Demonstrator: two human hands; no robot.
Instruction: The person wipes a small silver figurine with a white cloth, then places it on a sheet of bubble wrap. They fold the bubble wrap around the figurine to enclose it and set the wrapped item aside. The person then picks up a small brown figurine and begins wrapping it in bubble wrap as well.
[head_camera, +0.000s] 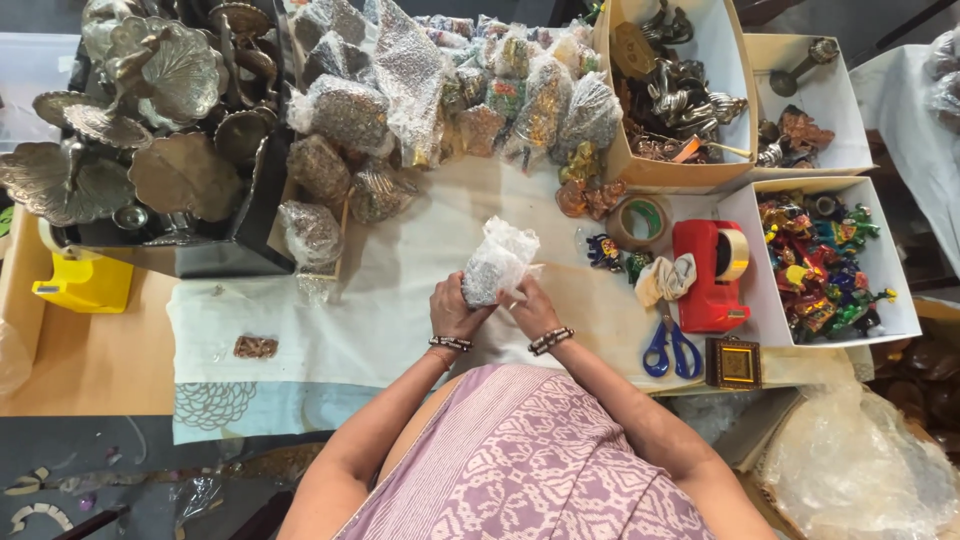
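Both my hands hold one small object wrapped in bubble wrap (497, 262) above a white cloth (380, 320) on the table. My left hand (455, 308) grips its lower left side. My right hand (530, 305) presses on its lower right side. What is inside the wrap is hidden. Each wrist wears a beaded bracelet.
Several bubble-wrapped items (450, 90) are piled at the back. Brass leaf-shaped pieces (120, 150) stand at left. A red tape dispenser (710, 275), tape roll (641, 220), blue scissors (670, 350) and white boxes of figurines (830, 260) lie to the right.
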